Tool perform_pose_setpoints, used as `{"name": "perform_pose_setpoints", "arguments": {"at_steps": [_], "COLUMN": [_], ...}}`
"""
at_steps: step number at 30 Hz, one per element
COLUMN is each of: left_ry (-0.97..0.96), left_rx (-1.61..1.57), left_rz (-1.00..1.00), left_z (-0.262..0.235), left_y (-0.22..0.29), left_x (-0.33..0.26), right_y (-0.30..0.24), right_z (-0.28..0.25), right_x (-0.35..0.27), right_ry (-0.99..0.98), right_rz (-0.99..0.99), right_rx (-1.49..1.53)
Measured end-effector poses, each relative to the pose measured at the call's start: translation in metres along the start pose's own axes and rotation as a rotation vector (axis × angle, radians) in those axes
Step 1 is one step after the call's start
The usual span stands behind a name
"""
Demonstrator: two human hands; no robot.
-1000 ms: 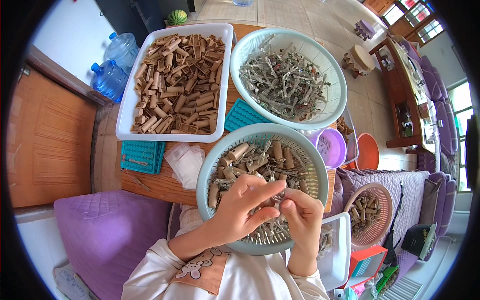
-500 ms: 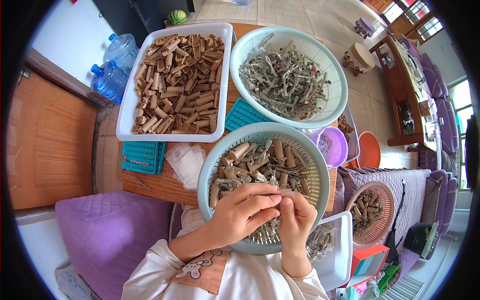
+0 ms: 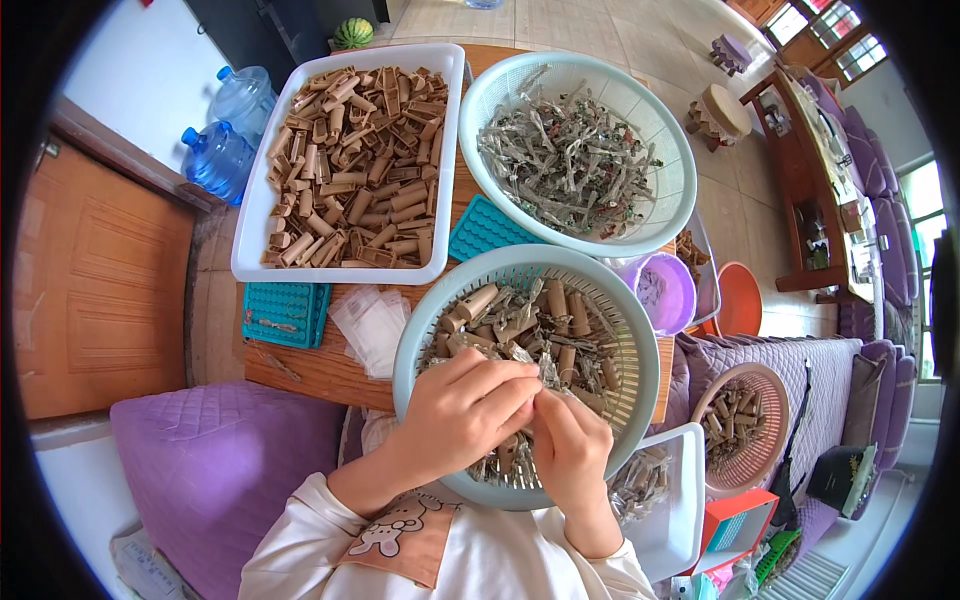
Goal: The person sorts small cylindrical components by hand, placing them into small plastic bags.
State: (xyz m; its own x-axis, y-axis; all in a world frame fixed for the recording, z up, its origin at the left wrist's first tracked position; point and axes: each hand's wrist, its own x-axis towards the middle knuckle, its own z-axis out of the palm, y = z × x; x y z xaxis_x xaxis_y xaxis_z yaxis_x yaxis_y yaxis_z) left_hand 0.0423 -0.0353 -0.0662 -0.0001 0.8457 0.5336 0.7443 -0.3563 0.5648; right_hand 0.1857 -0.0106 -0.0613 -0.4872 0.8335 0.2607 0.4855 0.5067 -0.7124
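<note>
My left hand and my right hand meet over a grey-green slotted basket. Both have their fingers closed, and the fingertips press together in a pinch. What they grip is mostly hidden; a shiny clear scrap shows by the fingertips, but I cannot tell whether it is held or lies behind. Inside the basket are brown half-round plastic pieces mixed with crinkled clear-wrapped strips. The basket rests against my lap and the table's near edge.
A white tray of loose brown pieces stands at the far left. Beyond the basket is a pale green colander of wrapped strips. Teal moulded trays, clear bags and a purple bucket are nearby. A pink basket sits at right.
Both hands have turned and shifted slightly; the right hand has moved a little left and down. The fingertips are lower and bunched closer together. The containers remain in place.
</note>
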Motion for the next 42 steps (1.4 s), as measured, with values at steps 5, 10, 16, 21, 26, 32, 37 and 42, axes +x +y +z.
{"name": "perform_pose_setpoints", "arguments": {"at_steps": [5, 10, 16, 21, 26, 32, 37, 42], "left_ry": [0.245, 0.440, -0.124, -0.120, -0.088, 0.142, 0.080, 0.129], "left_rx": [-0.496, -0.906, -0.905, -0.904, -0.619, -0.376, -0.403, -0.416], "left_rz": [-0.475, -0.635, -0.312, -0.486, -0.343, -0.020, 0.084, 0.256], "left_z": [-0.008, -0.020, 0.002, 0.009, 0.005, 0.010, 0.012, 0.025], "left_y": [-0.028, -0.020, -0.006, 0.005, 0.003, 0.009, 0.015, 0.021], "left_x": [-0.007, -0.014, -0.015, -0.002, -0.002, -0.005, -0.009, -0.012], "right_y": [-0.004, 0.007, 0.005, 0.005, 0.003, 0.011, 0.017, 0.023], "right_z": [-0.013, -0.016, -0.005, -0.013, -0.008, 0.001, 0.002, -0.003], "right_x": [-0.009, -0.009, -0.008, -0.012, -0.011, -0.013, -0.024, -0.044], "right_ry": [0.004, 0.177, 0.219, 0.169, 0.176, 0.075, 0.032, 0.011], "right_rz": [-0.099, 0.080, 0.137, 0.296, 0.378, 0.526, 0.432, 0.366], "right_rx": [-0.010, 0.318, 0.721, 0.895, 0.988, 1.865, 1.920, 1.967]}}
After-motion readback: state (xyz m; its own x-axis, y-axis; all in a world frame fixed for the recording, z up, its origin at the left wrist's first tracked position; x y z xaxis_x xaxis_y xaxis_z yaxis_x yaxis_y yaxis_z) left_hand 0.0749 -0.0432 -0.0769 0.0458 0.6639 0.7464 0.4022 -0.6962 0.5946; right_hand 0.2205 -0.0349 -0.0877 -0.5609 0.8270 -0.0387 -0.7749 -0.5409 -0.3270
